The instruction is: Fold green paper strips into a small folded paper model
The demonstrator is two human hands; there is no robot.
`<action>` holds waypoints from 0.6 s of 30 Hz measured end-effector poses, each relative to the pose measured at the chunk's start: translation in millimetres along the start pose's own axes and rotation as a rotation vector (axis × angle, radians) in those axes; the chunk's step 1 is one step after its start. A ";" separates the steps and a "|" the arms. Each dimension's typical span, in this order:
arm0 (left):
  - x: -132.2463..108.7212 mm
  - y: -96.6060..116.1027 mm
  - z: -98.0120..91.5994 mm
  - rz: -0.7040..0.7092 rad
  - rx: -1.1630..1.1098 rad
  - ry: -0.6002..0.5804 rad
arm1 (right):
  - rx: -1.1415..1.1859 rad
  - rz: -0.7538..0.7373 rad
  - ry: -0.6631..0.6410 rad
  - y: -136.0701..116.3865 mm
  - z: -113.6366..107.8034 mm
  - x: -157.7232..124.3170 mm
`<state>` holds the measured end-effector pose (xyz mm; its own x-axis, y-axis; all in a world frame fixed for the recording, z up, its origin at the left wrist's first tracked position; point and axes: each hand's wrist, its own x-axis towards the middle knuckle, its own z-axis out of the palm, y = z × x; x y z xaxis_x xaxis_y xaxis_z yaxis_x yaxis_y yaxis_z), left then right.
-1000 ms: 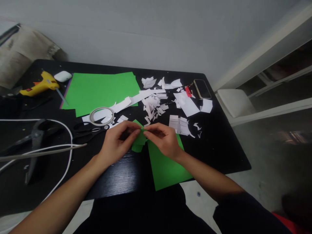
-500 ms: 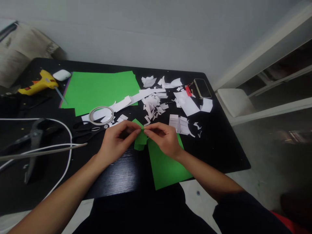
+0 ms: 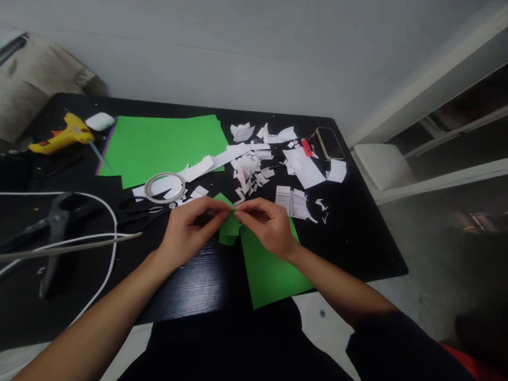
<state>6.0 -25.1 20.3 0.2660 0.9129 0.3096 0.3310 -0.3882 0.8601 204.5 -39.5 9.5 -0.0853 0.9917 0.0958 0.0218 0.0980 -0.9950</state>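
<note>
A small folded piece of green paper is pinched between both hands above the dark table. My left hand grips its left side with thumb and index finger. From the right, my right hand pinches the same piece close to the left fingertips, which nearly touch it. Fingers cover part of the folds. Below my right hand lies a larger green sheet, reaching the table's front edge. Black-handled scissors lie just left of my left hand, beside a roll of tape.
Large green sheets lie at the back left beside a yellow glue gun and a white case. White paper scraps are scattered mid-table. A phone rests at the back right. Pliers and a white cable occupy the left.
My left fingertips have shifted very slightly right along the green paper piece. Otherwise both hands and the things on the table are where they were.
</note>
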 end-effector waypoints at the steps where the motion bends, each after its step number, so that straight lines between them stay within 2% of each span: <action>1: -0.1 -0.3 -0.4 0.002 0.007 -0.006 | -0.005 0.005 0.000 -0.3 -0.1 -0.2; 6: -0.8 -0.5 -0.6 -0.007 0.015 -0.026 | -0.007 0.014 0.007 -0.3 -0.1 -0.6; 13: 2.3 1.3 2.1 -0.162 -0.113 -0.052 | 0.020 -0.003 0.009 -0.6 -0.6 0.2; 18: 3.2 0.5 1.8 -0.172 -0.130 -0.085 | 0.005 0.001 0.001 0.5 -0.3 0.5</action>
<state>8.7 -22.6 21.1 0.2929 0.9481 0.1236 0.2603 -0.2034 0.9439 204.8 -39.0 9.0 -0.0838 0.9920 0.0946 0.0170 0.0963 -0.9952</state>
